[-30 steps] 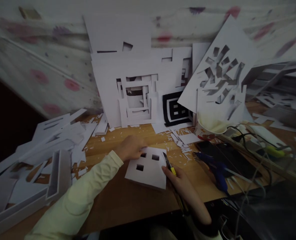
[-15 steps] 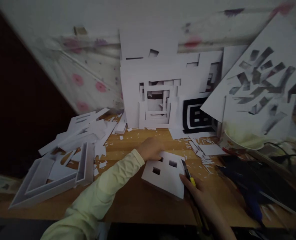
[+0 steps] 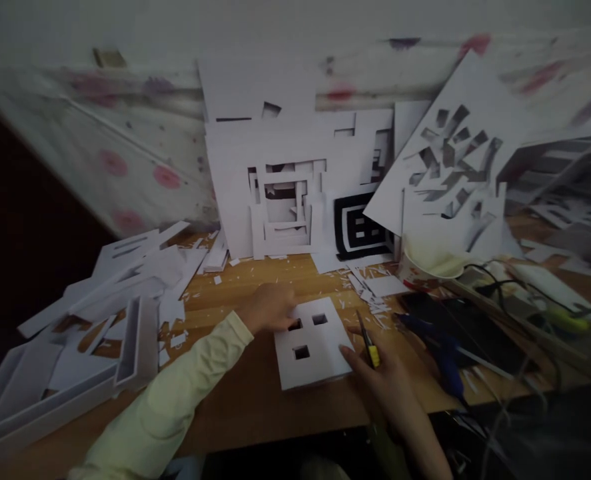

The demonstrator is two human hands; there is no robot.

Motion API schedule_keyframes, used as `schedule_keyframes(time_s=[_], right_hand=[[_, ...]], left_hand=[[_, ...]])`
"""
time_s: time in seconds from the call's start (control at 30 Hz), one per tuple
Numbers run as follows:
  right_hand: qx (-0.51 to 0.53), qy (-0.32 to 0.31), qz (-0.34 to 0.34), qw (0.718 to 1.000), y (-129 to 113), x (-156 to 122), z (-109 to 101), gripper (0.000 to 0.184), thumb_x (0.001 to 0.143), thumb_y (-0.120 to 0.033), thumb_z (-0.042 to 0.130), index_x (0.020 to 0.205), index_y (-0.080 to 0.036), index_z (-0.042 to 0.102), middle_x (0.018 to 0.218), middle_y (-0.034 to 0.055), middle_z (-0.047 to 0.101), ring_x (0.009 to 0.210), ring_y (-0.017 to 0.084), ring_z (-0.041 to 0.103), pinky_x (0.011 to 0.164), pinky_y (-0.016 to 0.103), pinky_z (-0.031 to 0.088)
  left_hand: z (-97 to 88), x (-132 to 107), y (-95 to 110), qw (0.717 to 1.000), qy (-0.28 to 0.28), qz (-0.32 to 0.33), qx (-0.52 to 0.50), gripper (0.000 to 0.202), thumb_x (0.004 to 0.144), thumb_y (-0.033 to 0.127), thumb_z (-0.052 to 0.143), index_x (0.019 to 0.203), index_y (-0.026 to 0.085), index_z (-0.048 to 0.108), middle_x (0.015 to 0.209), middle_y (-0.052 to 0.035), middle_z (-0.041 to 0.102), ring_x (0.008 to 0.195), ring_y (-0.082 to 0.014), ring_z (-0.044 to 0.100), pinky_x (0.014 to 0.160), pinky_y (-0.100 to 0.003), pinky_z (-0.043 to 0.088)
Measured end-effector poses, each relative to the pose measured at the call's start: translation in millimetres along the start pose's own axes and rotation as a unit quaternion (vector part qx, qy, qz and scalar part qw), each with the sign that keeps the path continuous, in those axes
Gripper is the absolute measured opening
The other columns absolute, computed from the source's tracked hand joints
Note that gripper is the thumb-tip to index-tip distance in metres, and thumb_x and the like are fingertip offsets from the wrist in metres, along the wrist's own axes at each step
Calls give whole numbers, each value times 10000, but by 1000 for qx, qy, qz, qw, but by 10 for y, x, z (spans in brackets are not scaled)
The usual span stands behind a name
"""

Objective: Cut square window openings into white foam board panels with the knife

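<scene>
A white board block point(image 3: 315, 363) with square holes cut through its top lies on the wooden table in front of me. My left hand point(image 3: 272, 308) grips its far left edge, with the fingertips by one of the holes. At the block's right side is my right hand point(image 3: 382, 377), closed around a yellow and black utility knife point(image 3: 374, 355). The knife's blade points away from me and stands apart from the block. My right thumb touches the block's right edge. Part of the knife's handle is hidden under the palm.
To the left stands a white walled frame point(image 3: 135, 347) beside piled white offcuts point(image 3: 140, 267). Cut-out white sheets point(image 3: 230, 200) lean at the back, near a black printed pattern point(image 3: 342, 233). At right are a paper bowl point(image 3: 425, 270), a blue glue gun point(image 3: 448, 363), a dark flat panel point(image 3: 495, 333) and cables.
My view has swung to the right. The block has turned counterclockwise between my hands, and less of its front side shows. The knife now sits farther from the block's edge.
</scene>
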State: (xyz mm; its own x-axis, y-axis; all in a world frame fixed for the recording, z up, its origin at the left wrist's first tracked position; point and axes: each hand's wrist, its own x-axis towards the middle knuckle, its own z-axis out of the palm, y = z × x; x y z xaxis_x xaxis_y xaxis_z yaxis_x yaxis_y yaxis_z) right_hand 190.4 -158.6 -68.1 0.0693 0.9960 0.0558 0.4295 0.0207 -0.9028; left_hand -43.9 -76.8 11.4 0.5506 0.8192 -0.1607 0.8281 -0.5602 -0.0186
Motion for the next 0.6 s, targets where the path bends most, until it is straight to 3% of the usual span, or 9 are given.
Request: schedule_keyframes(time_s=[0.17, 0.27, 0.33, 0.4, 0.53, 0.6], right_hand=[[57, -29, 28, 998, -2, -4, 3, 478, 790, -535, 685, 1126, -198, 729, 1066, 93, 780, 995, 302, 728, 917, 402, 563], [69, -29, 36, 997, 15, -6, 17, 514, 773, -547, 692, 1152, -202, 729, 1148, 105, 765, 1122, 333, 693, 1012, 453, 524], [66, -33, 46, 996, 24, -5, 15, 524, 763, -552, 692, 1146, -197, 730, 1183, 110, 755, 1161, 341, 677, 1047, 475, 501], [61, -42, 47, 996, 23, -2, 5, 515, 775, -544, 685, 1154, -197, 726, 1192, 107, 752, 1164, 336, 678, 1056, 478, 496], [51, -47, 36, 997, 10, 3, -17, 472, 803, -519, 675, 1152, -207, 734, 1200, 102, 751, 1171, 327, 680, 1037, 463, 515], [47, -46, 36, 997, 8, 2, -21, 469, 808, -516, 674, 1157, -210, 737, 1198, 102, 752, 1166, 327, 683, 1026, 461, 525]], left_hand=[[-8, -5, -65, 998, -13, 4, -58, 191, 858, 343, 677, 872, 175, 768, 924, -83, 753, 859, -247, 683, 693, -326, 479], [-63, -142, -43, 994, 35, 7, -103, 206, 924, 307, 623, 1046, 194, 744, 1033, -69, 737, 946, -229, 668, 778, -327, 488], [-69, -299, 48, 987, 85, -14, -139, 207, 961, 302, 581, 1055, 195, 730, 1023, -58, 721, 929, -210, 660, 788, -324, 486], [-17, -478, 191, 981, 94, -14, -167, 187, 950, 333, 611, 994, 198, 732, 963, -42, 711, 862, -197, 653, 758, -323, 488], [227, -752, 495, 984, 95, -3, -151, 344, 774, 431, 816, 993, 183, 721, 988, -66, 683, 916, -271, 628, 782, -413, 522], [359, -811, 601, 982, 101, -21, -159, 367, 737, 397, 853, 979, 160, 713, 1004, -81, 666, 940, -284, 619, 788, -437, 539]])
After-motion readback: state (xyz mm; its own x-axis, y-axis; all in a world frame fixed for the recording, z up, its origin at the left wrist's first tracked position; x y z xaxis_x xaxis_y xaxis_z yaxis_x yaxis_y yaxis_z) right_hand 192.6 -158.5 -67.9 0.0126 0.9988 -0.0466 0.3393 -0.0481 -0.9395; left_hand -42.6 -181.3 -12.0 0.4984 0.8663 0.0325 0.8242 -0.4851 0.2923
